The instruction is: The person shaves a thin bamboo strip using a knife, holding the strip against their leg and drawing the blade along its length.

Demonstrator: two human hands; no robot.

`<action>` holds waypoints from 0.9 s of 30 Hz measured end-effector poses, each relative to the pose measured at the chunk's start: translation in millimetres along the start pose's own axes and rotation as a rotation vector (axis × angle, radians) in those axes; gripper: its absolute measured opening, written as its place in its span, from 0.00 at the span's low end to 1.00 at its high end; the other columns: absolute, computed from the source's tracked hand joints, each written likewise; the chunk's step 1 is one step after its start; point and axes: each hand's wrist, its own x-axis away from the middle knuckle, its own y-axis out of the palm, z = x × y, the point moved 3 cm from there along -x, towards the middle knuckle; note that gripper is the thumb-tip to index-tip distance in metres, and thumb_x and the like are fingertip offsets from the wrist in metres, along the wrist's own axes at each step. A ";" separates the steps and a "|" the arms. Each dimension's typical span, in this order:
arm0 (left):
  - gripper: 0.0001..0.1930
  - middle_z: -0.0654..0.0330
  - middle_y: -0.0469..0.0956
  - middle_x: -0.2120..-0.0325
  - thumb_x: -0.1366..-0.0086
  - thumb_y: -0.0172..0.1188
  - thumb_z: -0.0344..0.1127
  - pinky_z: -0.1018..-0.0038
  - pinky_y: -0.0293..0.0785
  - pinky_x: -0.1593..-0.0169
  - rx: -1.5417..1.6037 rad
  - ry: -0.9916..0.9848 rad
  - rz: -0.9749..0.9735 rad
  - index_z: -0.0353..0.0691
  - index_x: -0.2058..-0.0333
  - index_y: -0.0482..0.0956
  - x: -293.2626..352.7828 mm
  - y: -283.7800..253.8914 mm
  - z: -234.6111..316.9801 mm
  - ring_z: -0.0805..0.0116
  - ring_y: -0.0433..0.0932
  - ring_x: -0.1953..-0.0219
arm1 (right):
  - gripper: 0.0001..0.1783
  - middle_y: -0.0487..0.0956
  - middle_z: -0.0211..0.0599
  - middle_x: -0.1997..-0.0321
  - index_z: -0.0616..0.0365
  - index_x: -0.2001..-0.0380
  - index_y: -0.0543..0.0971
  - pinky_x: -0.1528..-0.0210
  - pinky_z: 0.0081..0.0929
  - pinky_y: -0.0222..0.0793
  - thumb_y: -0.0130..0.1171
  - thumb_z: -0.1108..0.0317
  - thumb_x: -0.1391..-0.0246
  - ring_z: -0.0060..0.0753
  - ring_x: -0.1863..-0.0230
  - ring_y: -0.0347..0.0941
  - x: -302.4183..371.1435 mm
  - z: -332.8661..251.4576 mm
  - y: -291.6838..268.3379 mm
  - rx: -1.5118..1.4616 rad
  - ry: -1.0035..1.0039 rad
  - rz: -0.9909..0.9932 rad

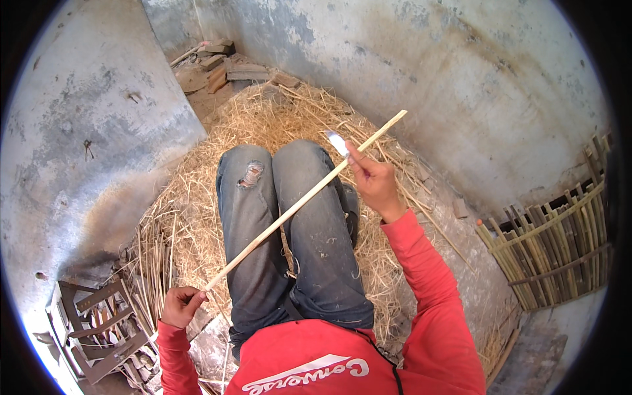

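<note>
A long pale bamboo strip (289,212) slants across my knees, its far end up and to the right. Its near, lower end is pinched between the thumb and fingers of my left hand (182,307). My right hand (375,180) is closed close to the strip's far end. From its fingers juts a short, bright blade (338,143), apparently a knife's, lying at the strip's upper side. Glare blurs the blade, and my fingers hide its handle. Whether the edge cuts into the strip cannot be made out.
Straw-like shavings (263,125) cover the floor around my legs. Thin strips (153,263) lie at the left beside a broken wooden frame (105,329). A slatted bamboo panel (553,253) leans at the right wall. Bricks (220,62) are piled in the far corner.
</note>
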 end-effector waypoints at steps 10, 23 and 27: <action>0.13 0.69 0.72 0.84 0.28 0.63 0.38 0.76 0.59 0.76 0.138 -0.036 -0.081 0.34 0.68 0.87 -8.0 28.0 11.7 0.82 0.65 0.80 | 0.22 0.78 0.39 0.81 0.41 0.42 0.83 0.78 0.34 0.68 0.64 0.68 0.41 0.37 0.83 0.73 26.5 -44.0 26.0 0.028 -0.209 -0.158; 0.20 0.73 0.62 0.88 0.24 0.57 0.43 0.79 0.47 0.81 0.372 -0.179 -0.301 0.31 0.69 0.83 -1.4 19.2 0.4 0.84 0.54 0.87 | 0.28 0.85 0.36 0.74 0.51 0.39 0.80 0.74 0.21 0.66 0.70 0.64 0.43 0.15 0.78 0.68 -11.1 24.8 -11.8 -0.068 -0.006 0.164; 0.21 0.73 0.60 0.88 0.24 0.56 0.43 0.79 0.44 0.82 0.446 -0.247 -0.331 0.29 0.68 0.83 4.2 19.3 -0.4 0.84 0.52 0.87 | 0.29 0.80 0.32 0.79 0.51 0.39 0.80 0.76 0.21 0.64 0.72 0.62 0.44 0.14 0.79 0.66 -21.3 11.7 -14.5 0.007 -0.066 0.240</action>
